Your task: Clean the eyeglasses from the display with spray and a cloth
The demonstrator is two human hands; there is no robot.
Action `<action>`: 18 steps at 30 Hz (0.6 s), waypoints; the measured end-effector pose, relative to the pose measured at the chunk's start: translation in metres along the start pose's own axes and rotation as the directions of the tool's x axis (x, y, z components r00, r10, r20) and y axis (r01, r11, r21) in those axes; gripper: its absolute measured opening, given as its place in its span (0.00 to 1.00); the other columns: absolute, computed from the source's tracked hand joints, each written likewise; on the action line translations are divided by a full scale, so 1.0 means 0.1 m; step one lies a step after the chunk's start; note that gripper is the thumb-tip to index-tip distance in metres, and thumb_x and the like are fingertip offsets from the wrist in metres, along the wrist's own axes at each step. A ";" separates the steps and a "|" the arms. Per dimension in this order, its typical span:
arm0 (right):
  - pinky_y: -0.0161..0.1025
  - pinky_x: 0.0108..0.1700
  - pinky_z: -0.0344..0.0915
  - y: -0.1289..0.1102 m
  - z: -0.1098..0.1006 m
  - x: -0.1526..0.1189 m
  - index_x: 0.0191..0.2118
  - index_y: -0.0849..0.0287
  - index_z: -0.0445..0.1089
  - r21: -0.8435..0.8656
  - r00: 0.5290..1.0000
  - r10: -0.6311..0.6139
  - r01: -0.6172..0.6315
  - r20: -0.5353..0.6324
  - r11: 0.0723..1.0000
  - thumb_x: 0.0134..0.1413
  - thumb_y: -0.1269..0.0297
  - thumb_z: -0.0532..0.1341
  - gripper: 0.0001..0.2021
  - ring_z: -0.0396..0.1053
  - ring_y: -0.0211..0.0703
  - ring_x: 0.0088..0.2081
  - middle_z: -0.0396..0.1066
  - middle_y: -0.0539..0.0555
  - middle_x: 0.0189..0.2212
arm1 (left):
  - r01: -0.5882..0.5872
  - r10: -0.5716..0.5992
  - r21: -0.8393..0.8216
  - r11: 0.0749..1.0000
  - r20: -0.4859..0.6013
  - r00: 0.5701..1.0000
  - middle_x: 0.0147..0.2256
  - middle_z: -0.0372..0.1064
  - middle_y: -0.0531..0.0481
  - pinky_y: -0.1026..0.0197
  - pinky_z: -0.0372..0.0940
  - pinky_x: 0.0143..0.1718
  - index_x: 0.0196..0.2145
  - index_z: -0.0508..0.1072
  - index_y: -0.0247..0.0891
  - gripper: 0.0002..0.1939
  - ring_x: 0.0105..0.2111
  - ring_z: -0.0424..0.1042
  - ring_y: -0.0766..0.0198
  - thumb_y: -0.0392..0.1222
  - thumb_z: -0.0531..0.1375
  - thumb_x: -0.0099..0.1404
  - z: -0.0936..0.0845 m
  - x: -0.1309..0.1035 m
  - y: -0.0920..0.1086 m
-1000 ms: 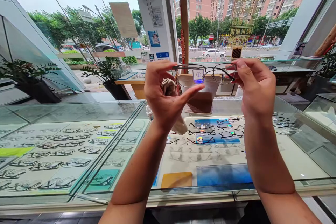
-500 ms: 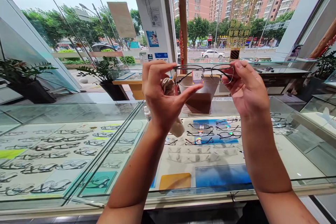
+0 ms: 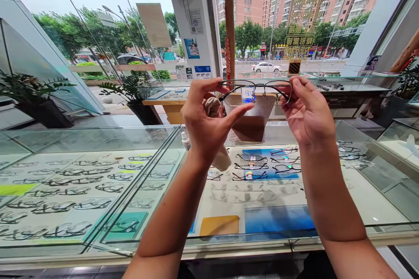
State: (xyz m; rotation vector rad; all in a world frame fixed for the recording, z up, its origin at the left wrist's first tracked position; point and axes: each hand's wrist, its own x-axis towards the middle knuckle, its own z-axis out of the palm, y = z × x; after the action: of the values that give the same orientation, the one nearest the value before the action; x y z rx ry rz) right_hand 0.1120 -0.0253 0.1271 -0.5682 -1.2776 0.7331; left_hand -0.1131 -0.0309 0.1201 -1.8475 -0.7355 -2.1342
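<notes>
A pair of dark half-rim glasses (image 3: 259, 86) is held up level above the counter, both lenses facing me. My left hand (image 3: 206, 117) grips the left end of the frame with its fingers; its thumb reaches out below the left lens. A crumpled beige cloth (image 3: 221, 159) is tucked in the same hand and hangs behind the wrist. At the other end, my right hand (image 3: 309, 109) pinches the frame's corner between thumb and finger. A small sticker with a blue and white mark (image 3: 248, 94) shows through the left lens.
Below lies a glass display counter (image 3: 157, 222) with rows of glasses (image 3: 251, 166), blue sheets and a tan pad (image 3: 219, 225). A small spray bottle (image 3: 185, 140) stands left of the cloth. Behind are a brown chair back (image 3: 250, 126), potted plants (image 3: 131, 96) and windows.
The view has shifted slightly, so the surroundings sit a little further right. My left hand has moved slightly right in view; both hands keep their hold on the glasses.
</notes>
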 end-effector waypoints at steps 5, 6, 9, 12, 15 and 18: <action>0.47 0.51 0.80 -0.09 0.06 -0.06 0.48 0.45 0.79 0.063 1.000 0.023 -0.023 -0.008 0.998 0.63 0.40 0.67 0.18 0.81 0.50 0.54 0.83 0.51 0.51 | 0.082 -0.082 -0.077 0.994 0.003 0.997 0.44 0.75 0.48 0.52 0.76 0.45 0.50 0.76 0.45 0.33 0.45 0.78 0.54 0.62 0.80 0.53 0.02 0.00 0.00; 0.48 0.51 0.80 -0.10 0.07 -0.07 0.48 0.45 0.79 0.074 1.000 0.020 -0.020 -0.004 0.997 0.63 0.39 0.66 0.19 0.81 0.50 0.53 0.83 0.51 0.51 | 0.112 -0.111 -0.095 0.989 0.017 0.994 0.44 0.75 0.48 0.52 0.76 0.46 0.50 0.76 0.45 0.33 0.46 0.78 0.54 0.63 0.79 0.53 0.03 0.00 0.00; 0.49 0.52 0.80 -0.12 0.10 -0.09 0.46 0.46 0.80 0.041 0.999 -0.017 0.016 0.032 0.999 0.62 0.40 0.67 0.18 0.82 0.50 0.51 0.83 0.51 0.52 | 0.238 -0.227 -0.177 0.955 0.081 0.971 0.44 0.75 0.48 0.53 0.75 0.46 0.49 0.76 0.44 0.33 0.47 0.78 0.54 0.65 0.78 0.54 0.04 0.01 0.04; 0.53 0.56 0.79 -0.11 0.16 -0.11 0.46 0.44 0.81 -0.085 0.990 -0.102 0.111 0.096 0.990 0.60 0.45 0.71 0.14 0.80 0.54 0.55 0.82 0.52 0.53 | 0.444 -0.404 -0.272 0.854 0.193 0.894 0.41 0.76 0.48 0.57 0.72 0.39 0.46 0.77 0.44 0.31 0.42 0.78 0.57 0.66 0.77 0.56 0.04 0.02 0.12; 0.59 0.61 0.76 -0.09 0.23 -0.15 0.44 0.43 0.82 -0.159 0.965 -0.219 0.241 0.143 0.957 0.60 0.47 0.72 0.11 0.77 0.58 0.61 0.82 0.52 0.52 | 0.598 -0.510 -0.329 0.731 0.320 0.799 0.35 0.75 0.50 0.61 0.67 0.30 0.44 0.78 0.44 0.30 0.35 0.75 0.61 0.66 0.77 0.55 0.02 0.03 0.16; 0.62 0.65 0.74 -0.09 0.27 -0.18 0.41 0.43 0.83 -0.147 0.938 -0.314 0.335 0.148 0.931 0.61 0.48 0.72 0.08 0.76 0.59 0.62 0.82 0.53 0.49 | 0.711 -0.547 -0.330 0.620 0.468 0.694 0.27 0.69 0.54 0.63 0.59 0.24 0.43 0.78 0.42 0.31 0.25 0.67 0.66 0.69 0.75 0.55 0.01 0.04 0.15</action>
State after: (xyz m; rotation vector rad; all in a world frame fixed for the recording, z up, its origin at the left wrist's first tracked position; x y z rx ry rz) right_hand 0.0849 -0.0450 0.1279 -0.4371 -1.5140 0.3883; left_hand -0.1055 -0.0425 0.1274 -2.5539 -1.1639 -2.6727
